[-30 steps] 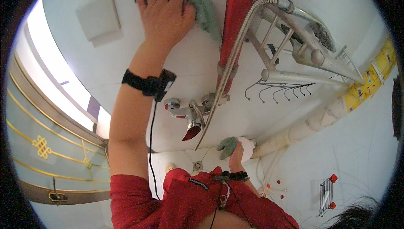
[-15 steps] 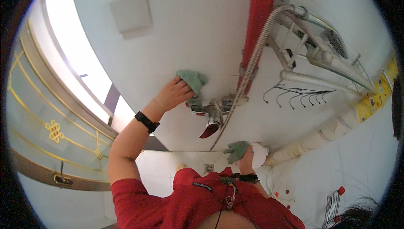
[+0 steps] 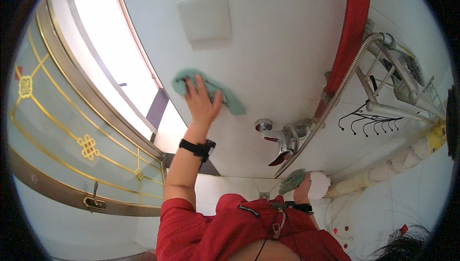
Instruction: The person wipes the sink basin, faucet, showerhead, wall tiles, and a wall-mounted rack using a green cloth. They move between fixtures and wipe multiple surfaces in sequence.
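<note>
With fingers spread, my left hand (image 3: 201,105) holds a green cloth (image 3: 232,102) against the white tiled wall (image 3: 282,69). The cloth sticks out above the fingertips and trails down to the right. Lower right of it, a chrome shower mixer tap (image 3: 282,141) is fixed to the wall, apart from the hand. My right hand (image 3: 302,193), low and close to my body, grips a second green cloth (image 3: 291,181); its fingers are partly hidden.
A metal shower hose (image 3: 335,102) runs beside a red vertical strip (image 3: 352,35). A rack (image 3: 397,74) and black hooks (image 3: 369,117) are on the right. A square cover plate (image 3: 206,17) is above my left hand. A gold-patterned glass door (image 3: 86,117) stands left; a white pipe (image 3: 373,172) runs lower right.
My left hand and its cloth have moved left along the wall, away from the tap. The view has shifted left. My right hand still holds its cloth low down.
</note>
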{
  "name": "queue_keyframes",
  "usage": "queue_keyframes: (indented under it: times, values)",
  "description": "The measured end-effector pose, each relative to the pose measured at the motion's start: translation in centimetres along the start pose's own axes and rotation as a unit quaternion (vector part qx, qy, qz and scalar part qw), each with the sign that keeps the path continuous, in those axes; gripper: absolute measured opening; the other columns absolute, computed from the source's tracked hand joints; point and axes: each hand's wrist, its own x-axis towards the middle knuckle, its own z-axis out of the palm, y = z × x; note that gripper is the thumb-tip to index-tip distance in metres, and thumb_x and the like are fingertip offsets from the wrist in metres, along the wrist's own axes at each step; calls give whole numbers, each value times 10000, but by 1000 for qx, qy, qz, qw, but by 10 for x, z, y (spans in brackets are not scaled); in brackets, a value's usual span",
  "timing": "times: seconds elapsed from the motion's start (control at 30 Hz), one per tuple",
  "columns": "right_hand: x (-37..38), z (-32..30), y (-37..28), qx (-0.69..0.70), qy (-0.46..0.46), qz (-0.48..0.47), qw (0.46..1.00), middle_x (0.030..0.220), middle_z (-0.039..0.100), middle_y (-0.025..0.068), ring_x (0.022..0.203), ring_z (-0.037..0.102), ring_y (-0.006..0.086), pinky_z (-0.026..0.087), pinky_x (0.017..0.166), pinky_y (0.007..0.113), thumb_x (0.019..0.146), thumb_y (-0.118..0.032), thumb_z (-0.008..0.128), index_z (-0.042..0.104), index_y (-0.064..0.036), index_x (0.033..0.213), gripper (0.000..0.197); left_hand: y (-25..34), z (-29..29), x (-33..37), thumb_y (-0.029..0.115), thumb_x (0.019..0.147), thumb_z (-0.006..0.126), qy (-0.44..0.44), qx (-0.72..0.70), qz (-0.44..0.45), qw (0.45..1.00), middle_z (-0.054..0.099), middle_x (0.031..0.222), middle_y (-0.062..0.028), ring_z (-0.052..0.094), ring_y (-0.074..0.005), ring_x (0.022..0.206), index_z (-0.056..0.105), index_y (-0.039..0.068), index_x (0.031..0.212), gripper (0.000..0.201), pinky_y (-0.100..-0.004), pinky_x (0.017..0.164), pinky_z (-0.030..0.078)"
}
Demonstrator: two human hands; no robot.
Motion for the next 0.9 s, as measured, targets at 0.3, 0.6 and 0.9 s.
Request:
queue_keyframes:
  times: [0.3, 0.6, 0.9]
  values:
    - [-8, 36, 31, -2, -126, -120, 985, 1276, 419, 98, 1117, 445, 249, 364, 947, 404, 948, -398, 367, 373, -60, 1294, 484, -68, -43, 139, 266, 779, 565, 94, 15, 78, 992, 266, 1310, -383, 310, -515, 1186, 278, -16, 1349, 698, -537, 1007, 244]
    - [-47, 84, 27, 8, 50, -6, 999, 1205, 491, 90, 1078, 473, 232, 385, 925, 367, 945, -368, 399, 429, -47, 1249, 444, -86, 0, -111, 298, 756, 597, -167, 10, 40, 985, 442, 1140, -359, 437, -500, 1050, 405, -30, 1239, 614, -582, 900, 333]
    - [-44, 79, 35, -60, -60, 12, 996, 1465, 136, 116, 1327, 183, 285, 215, 1055, 445, 915, -526, 325, 125, -74, 1424, 709, -89, -59, 134, 354, 783, 581, -3, 50, 108, 993, 252, 1387, -282, 253, -475, 1252, 298, 120, 1383, 704, -526, 1027, 223]
